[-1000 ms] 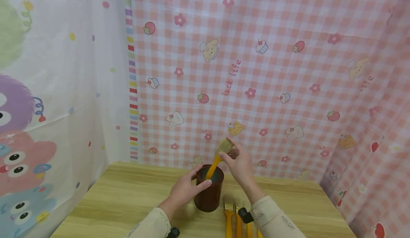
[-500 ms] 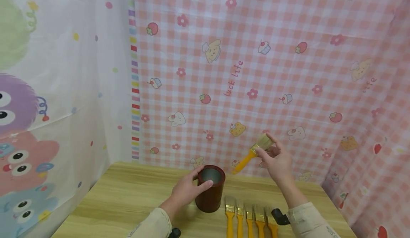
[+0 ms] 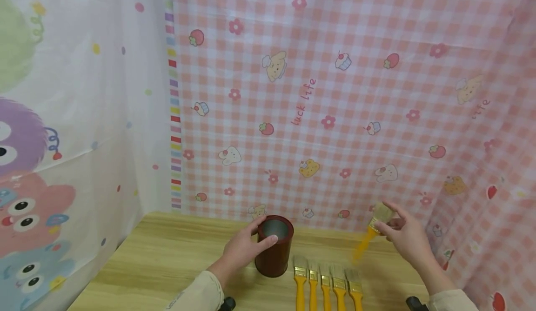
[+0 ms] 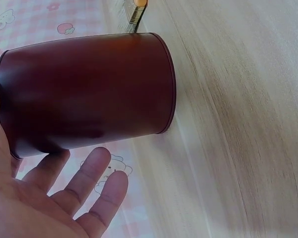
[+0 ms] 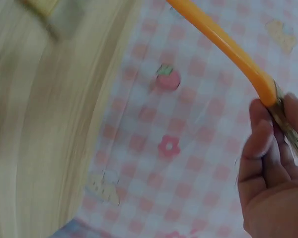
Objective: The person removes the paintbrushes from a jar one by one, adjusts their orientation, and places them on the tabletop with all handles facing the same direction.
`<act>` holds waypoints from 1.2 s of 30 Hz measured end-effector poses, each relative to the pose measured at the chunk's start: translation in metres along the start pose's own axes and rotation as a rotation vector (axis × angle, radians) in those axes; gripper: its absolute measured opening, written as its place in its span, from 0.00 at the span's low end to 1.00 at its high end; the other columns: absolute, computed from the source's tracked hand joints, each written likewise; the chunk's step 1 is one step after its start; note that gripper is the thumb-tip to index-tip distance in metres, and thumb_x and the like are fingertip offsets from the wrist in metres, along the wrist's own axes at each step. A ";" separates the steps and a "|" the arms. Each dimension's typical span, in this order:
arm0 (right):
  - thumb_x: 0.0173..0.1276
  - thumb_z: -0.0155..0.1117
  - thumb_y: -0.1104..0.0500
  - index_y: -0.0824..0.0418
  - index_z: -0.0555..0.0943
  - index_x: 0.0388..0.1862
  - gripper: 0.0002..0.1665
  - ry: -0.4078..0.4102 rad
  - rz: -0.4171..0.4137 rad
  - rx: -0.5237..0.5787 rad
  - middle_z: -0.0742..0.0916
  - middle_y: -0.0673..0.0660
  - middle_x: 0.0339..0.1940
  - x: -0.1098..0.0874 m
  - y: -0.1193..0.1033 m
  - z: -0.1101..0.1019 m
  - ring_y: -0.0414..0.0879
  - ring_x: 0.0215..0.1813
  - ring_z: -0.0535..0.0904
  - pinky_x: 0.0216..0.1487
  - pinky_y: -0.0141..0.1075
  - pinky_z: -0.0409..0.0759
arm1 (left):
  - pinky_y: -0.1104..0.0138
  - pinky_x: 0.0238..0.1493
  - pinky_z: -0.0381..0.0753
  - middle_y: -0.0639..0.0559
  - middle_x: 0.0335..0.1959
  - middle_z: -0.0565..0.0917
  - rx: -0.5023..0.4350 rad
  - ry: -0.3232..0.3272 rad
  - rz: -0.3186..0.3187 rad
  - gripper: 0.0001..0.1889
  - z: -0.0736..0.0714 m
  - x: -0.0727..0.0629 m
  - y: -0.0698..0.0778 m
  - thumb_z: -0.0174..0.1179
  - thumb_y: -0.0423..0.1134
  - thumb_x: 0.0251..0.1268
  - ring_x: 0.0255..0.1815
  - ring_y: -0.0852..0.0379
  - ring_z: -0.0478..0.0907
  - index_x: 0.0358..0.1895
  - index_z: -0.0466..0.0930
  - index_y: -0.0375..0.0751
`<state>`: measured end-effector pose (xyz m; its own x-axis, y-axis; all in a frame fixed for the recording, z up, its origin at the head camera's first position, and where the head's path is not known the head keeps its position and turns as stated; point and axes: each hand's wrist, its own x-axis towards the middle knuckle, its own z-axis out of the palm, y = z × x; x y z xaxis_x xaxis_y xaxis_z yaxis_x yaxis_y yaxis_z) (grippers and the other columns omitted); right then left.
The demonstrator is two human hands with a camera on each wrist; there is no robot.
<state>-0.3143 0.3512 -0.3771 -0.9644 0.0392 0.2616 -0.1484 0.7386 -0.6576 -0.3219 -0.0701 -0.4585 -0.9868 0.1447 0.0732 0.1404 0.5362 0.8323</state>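
A dark reddish-brown cylindrical cup [image 3: 273, 255] stands upright on the table, its grey inside visible through the open top. My left hand [image 3: 244, 246] holds it near the rim, thumb on the near side; the left wrist view shows several other fingers below the cup [image 4: 87, 91]. Off to the right, my right hand [image 3: 408, 236] pinches a yellow-handled paintbrush [image 3: 368, 239] by its ferrule and bristles. That brush hangs with the handle slanting down and left, above the table. In the right wrist view the handle [image 5: 228, 47] points up and left from the fingers.
Several yellow-handled paintbrushes [image 3: 325, 285] lie side by side on the wooden table [image 3: 159, 255], right of the cup, bristles away from me. A pink checked cloth [image 3: 318, 92] hangs behind the table, and a white printed cloth [image 3: 83, 115] at the left.
My right hand has lifted the paintbrush out of the cup, carried it right and lowered it toward the table past the row of brushes. The left hand stays at the cup.
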 end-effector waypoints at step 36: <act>0.76 0.70 0.61 0.73 0.63 0.82 0.42 -0.766 0.239 0.244 0.84 0.53 0.25 -0.022 0.095 0.038 0.42 0.26 0.82 0.29 0.32 0.77 | 0.35 0.65 0.79 0.40 0.75 0.79 0.023 0.010 0.009 0.42 -0.001 0.000 0.002 0.67 0.69 0.69 0.74 0.36 0.78 0.83 0.65 0.66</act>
<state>-0.3151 0.3948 -0.4719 -0.8446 -0.3573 -0.3988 0.1208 0.5985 -0.7920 -0.3213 -0.0699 -0.4564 -0.9862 0.1413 0.0865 0.1512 0.5539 0.8187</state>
